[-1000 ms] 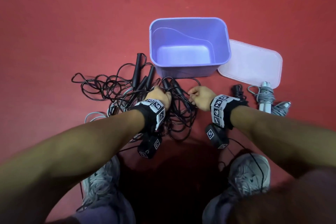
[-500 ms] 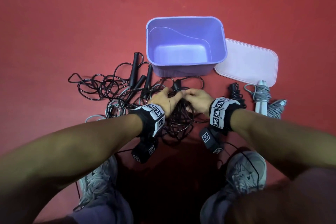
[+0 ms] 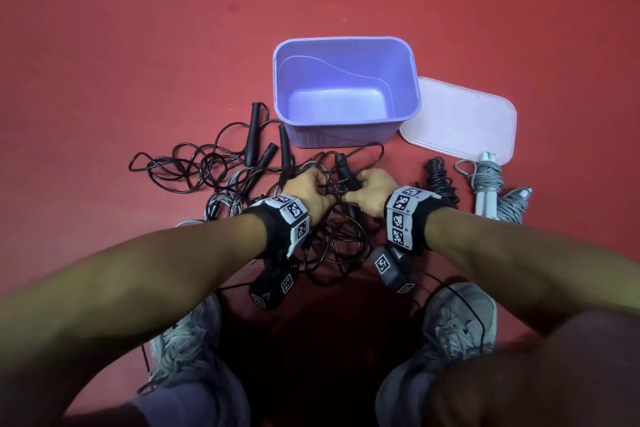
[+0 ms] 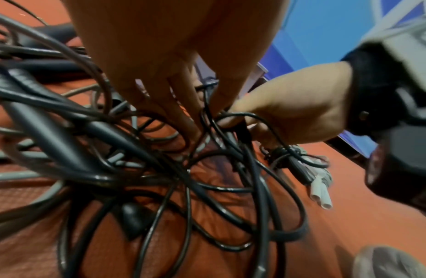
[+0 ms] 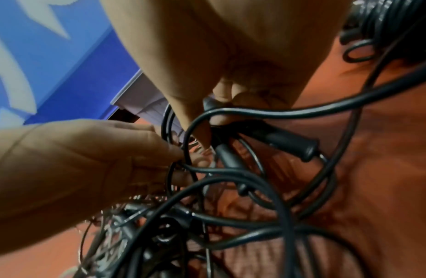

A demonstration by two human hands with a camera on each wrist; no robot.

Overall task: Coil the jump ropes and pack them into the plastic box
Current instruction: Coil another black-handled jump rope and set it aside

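Black ropes: a messy pile (image 3: 221, 177) on the red floor (image 3: 138, 45), right under both hands and spreading out past the left hand.
Left hand: it (image 3: 308, 189) is down in the pile, and its fingers (image 4: 183, 112) are curled round thin black cord.
Right hand: it (image 3: 372, 192) is just beside the left hand, almost touching it. Its thumb and fingers (image 5: 207, 131) pinch a black handle (image 5: 290, 141) with cord looped over it.
Other handles: three black ones (image 3: 266, 146) lie flat past the left hand's fingertips, near the box.
Box: the purple plastic box (image 3: 346, 135) sits open just past both hands, with no rope in it.
Lid: the pale lid (image 3: 460, 118) lies flat, touching the box on the right hand's side.
Done ropes: one black bundle (image 3: 440, 180) and one grey bundle with white handles (image 3: 488, 184) lie near the right wrist, on its outer side.
Grey rope: some grey cord (image 3: 225, 208) is mixed in the pile by the left wrist.
Shoes: two grey shoes (image 3: 457, 319) are on the floor, closer to the person than the hands.
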